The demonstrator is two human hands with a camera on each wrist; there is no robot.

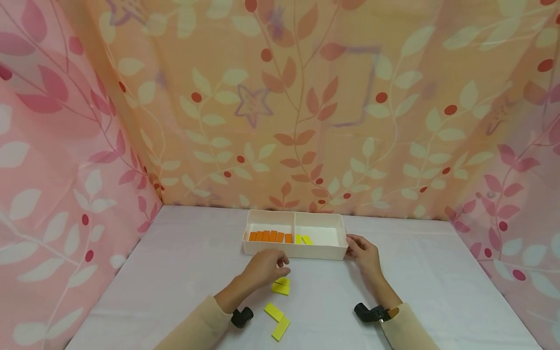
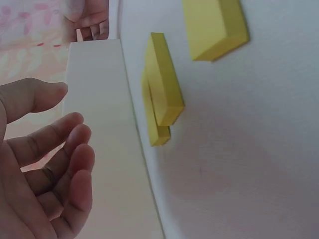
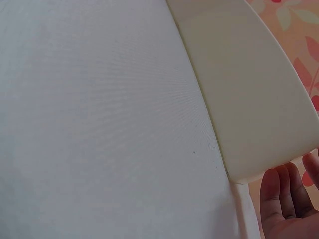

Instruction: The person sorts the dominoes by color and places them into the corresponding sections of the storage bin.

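Observation:
A white two-compartment box (image 1: pixel 321 252) stands toward the back of the table. Several orange blocks (image 1: pixel 265 236) line its left compartment, while two yellow blocks (image 1: pixel 307 240) lie in the right one. In front of the box is my left hand (image 1: pixel 265 269), fingers loosely bent and holding nothing; the left wrist view shows the gap between thumb and fingertips (image 2: pixel 80 162). Just below that hand lie two yellow blocks (image 1: pixel 281 289), one overlapping the other. My right hand (image 1: pixel 366 253) touches the box's right end with its fingertips, seen at the end wall in the right wrist view.
Two more yellow blocks (image 1: pixel 281 328) lie nearer the front, between the forearms. A white cloth covers the table (image 1: pixel 183 253). Patterned curtains (image 1: pixel 302 160) enclose the back and both sides, with the box close to the rear one.

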